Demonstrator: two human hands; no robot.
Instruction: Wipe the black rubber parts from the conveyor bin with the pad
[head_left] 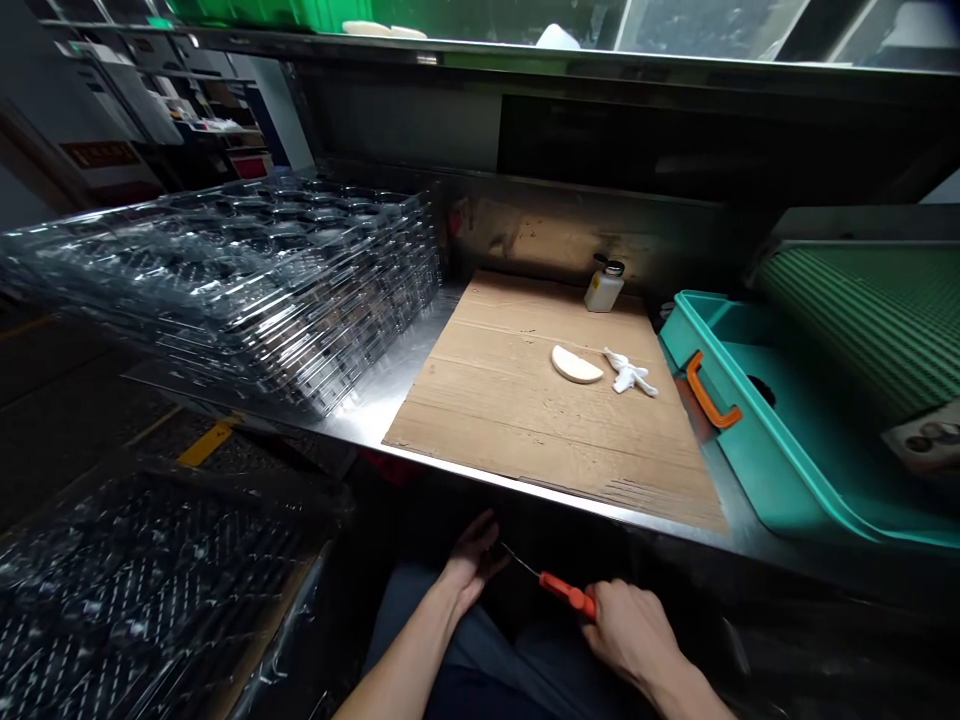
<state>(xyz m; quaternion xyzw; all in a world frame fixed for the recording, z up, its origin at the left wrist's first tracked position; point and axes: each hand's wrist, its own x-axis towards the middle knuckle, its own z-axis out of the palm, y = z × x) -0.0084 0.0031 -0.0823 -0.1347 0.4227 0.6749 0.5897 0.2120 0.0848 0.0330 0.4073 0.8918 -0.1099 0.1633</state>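
Below the cardboard sheet's near edge (pixel 480 400), the red-handled tool (pixel 559 588) could jab the left hand (pixel 472 560) if the right hand (pixel 631 625) slips (my guess). Right fingers clamped round the handle, knuckles up; left fingers half-curled near the tip, can't tell if gripping anything.

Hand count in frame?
2: the right hand grips an orange-red tool; the left hand is near its thin far end. No other hands show.
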